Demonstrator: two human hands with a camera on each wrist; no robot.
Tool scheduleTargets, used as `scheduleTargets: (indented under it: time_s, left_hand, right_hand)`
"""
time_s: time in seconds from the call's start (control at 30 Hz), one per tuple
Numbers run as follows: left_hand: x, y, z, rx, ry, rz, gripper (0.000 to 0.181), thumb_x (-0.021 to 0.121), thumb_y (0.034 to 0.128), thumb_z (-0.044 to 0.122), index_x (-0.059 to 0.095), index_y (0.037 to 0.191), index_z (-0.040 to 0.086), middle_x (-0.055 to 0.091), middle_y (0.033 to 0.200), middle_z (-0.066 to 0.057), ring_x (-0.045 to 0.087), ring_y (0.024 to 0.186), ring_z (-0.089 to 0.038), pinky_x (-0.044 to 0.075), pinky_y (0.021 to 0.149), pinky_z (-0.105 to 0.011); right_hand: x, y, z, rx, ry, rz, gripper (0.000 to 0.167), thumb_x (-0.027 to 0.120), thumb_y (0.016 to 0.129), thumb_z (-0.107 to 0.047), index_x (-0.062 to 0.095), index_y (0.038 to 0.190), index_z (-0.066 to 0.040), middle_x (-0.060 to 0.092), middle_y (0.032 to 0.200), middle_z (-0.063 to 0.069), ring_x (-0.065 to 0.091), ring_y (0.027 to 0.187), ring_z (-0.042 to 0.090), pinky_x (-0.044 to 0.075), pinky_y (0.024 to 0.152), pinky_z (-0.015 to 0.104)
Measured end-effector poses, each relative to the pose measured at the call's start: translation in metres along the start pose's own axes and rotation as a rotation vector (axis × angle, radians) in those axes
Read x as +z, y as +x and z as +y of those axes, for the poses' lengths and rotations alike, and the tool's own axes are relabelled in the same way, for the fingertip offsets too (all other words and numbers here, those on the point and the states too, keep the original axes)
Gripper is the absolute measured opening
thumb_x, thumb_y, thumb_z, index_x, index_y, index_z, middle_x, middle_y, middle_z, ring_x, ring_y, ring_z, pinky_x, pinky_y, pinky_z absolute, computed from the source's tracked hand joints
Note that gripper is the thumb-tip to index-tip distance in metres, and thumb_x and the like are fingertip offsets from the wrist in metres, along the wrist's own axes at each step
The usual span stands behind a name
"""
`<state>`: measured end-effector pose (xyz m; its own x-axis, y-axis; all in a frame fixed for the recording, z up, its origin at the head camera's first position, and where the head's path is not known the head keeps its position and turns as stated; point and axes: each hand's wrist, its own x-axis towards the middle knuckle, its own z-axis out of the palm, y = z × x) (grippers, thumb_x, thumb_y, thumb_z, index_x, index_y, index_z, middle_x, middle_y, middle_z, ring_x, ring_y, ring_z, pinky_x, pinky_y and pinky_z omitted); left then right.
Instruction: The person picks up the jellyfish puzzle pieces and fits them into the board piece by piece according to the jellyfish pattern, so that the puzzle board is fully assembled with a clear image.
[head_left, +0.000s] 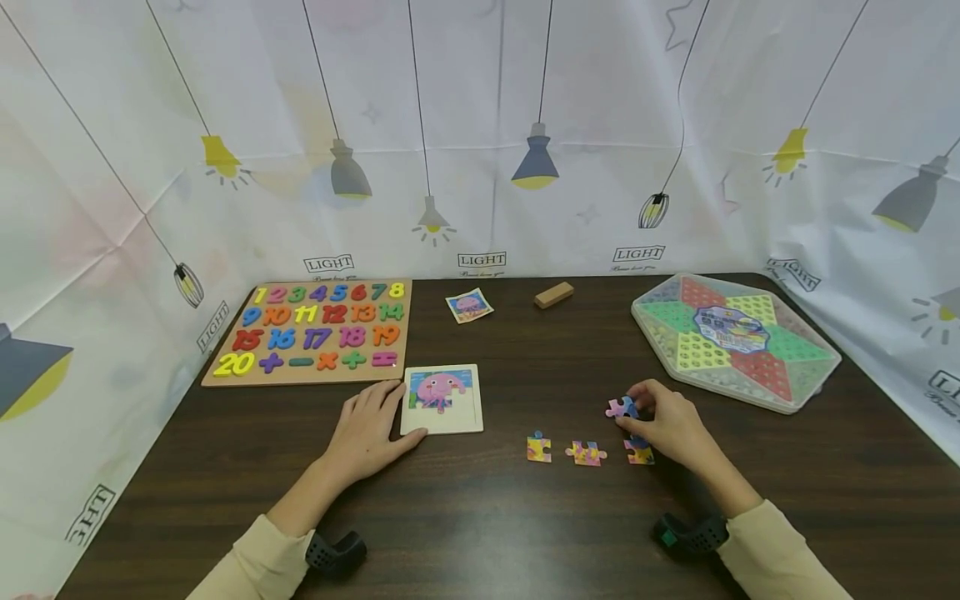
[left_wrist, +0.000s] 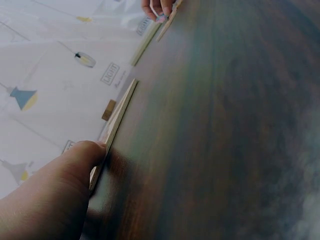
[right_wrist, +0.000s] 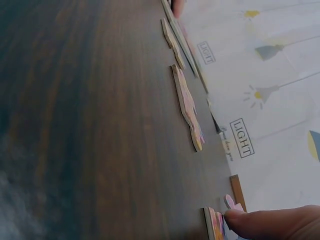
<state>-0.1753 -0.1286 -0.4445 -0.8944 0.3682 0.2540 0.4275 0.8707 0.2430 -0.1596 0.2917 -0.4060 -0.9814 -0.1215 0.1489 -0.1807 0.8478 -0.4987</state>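
My left hand (head_left: pixel 367 429) rests on the table at the left side of a square wooden puzzle board (head_left: pixel 465 421), its fingers fairly straight and its thumb touching the near edge. The board shows a partly filled pink octopus picture. Over on the right, my right hand (head_left: pixel 671 425) pinches a pink and blue jigsaw piece (head_left: pixel 621 407) between thumb and fingers. A yellow and blue jigsaw piece (head_left: pixel 639 452) lies just below that hand, partly covered. Two more loose pieces lie to its left: a pink and yellow piece (head_left: pixel 586 453) and a yellow corner piece (head_left: pixel 538 447).
A number board (head_left: pixel 307 377) with coloured digits lies at the back left. Behind the puzzle are a small octopus picture card (head_left: pixel 470 306) and a wooden block (head_left: pixel 554 295). A hexagonal game box (head_left: pixel 735 342) lies at the back right, near the printed curtain (head_left: pixel 480 100).
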Motion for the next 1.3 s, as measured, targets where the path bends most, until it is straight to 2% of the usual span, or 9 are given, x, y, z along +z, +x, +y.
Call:
scheduleTargets:
  time_s: [0.13,0.33,0.63,0.93,1.17,1.3]
  left_hand:
    - [0.000,-0.001,0.000,-0.001,-0.002,0.002,0.079,0.050,0.0820,0.062,0.043,0.136,0.005,0.040,0.137,-0.011,0.034,0.125,-0.028,0.028,0.097,-0.050]
    - [0.000,-0.002,0.000,0.002,-0.007,0.006,0.078,0.051,0.0822,0.061,0.043,0.136,0.005,0.040,0.137,-0.012,0.034,0.125,-0.028,0.028,0.097,-0.051]
    - [-0.002,-0.001,0.000,0.003,0.002,0.003,0.078,0.051,0.0823,0.061,0.043,0.136,0.005,0.040,0.137,-0.012,0.034,0.125,-0.028,0.028,0.097,-0.051]
    - [-0.002,0.000,0.000,0.003,0.009,-0.001,0.079,0.050,0.0823,0.062,0.043,0.136,0.005,0.040,0.137,-0.012,0.034,0.125,-0.028,0.028,0.096,-0.051]
    - [-0.001,0.000,0.000,0.001,0.007,-0.001,0.079,0.050,0.0823,0.062,0.042,0.136,0.005,0.040,0.137,-0.012,0.034,0.126,-0.028,0.028,0.096,-0.051]
    - [-0.001,0.000,0.000,0.001,0.008,0.000,0.079,0.050,0.0823,0.062,0.043,0.136,0.005,0.040,0.137,-0.012,0.034,0.125,-0.028,0.028,0.096,-0.051]
  right_hand:
    - [-0.001,0.000,-0.001,0.026,0.024,-0.003,0.028,0.070,0.081,-0.017,0.056,0.099,-0.002,0.059,0.082,0.003,0.060,0.075,0.020,0.046,0.064,0.036]
    - [-0.001,0.001,-0.002,0.036,0.048,0.002,0.017,0.064,0.085,-0.014,0.058,0.098,-0.004,0.061,0.082,0.002,0.059,0.076,0.020,0.045,0.063,0.036]
    - [-0.001,0.002,-0.008,0.079,0.194,-0.044,0.020,0.060,0.090,-0.020,0.059,0.101,-0.004,0.063,0.087,0.004,0.055,0.078,0.017,0.042,0.064,0.033]
    - [0.005,0.009,-0.017,0.069,0.256,-0.063,0.019,0.059,0.090,-0.021,0.059,0.102,-0.006,0.064,0.090,0.005,0.055,0.078,0.018,0.041,0.063,0.032]
    - [0.012,0.018,-0.028,0.039,0.287,-0.063,0.016,0.060,0.089,-0.017,0.060,0.100,-0.005,0.062,0.083,0.004,0.047,0.063,0.017,0.037,0.056,0.030]
    - [0.017,0.024,-0.035,0.017,0.278,-0.064,0.014,0.061,0.089,-0.015,0.060,0.099,-0.006,0.063,0.081,0.003,0.047,0.062,0.017,0.038,0.056,0.031]
